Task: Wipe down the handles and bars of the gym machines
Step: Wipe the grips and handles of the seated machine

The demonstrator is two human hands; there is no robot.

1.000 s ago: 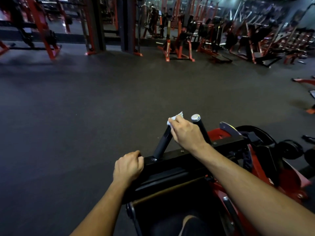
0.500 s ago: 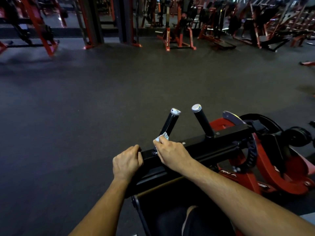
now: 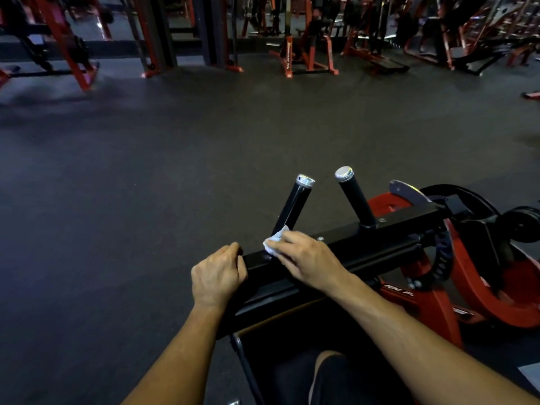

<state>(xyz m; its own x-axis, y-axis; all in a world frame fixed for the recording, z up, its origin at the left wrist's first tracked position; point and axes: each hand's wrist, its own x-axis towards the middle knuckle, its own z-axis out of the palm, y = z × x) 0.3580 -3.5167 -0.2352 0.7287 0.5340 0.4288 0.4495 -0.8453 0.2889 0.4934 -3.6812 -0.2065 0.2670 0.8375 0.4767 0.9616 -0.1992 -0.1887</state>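
Observation:
A black crossbar [image 3: 388, 232] of a red and black gym machine runs across in front of me. Two black handles with silver caps rise from it: the left handle [image 3: 293, 204] and the right handle [image 3: 355, 197]. My right hand [image 3: 306, 258] holds a small white wipe [image 3: 274, 242] against the crossbar at the foot of the left handle. My left hand [image 3: 217, 276] grips the crossbar's left end with curled fingers.
The machine's red frame [image 3: 438, 299] and black weight discs [image 3: 523, 226] lie to the right. A wide stretch of dark rubber floor [image 3: 146, 171] spreads ahead. Red and black gym machines [image 3: 306, 39] line the far side. My knee [image 3: 330, 375] shows below.
My right hand has slid the wipe from the top of the left handle down to its foot on the crossbar. My left hand has kept its grip. The view tilted downward.

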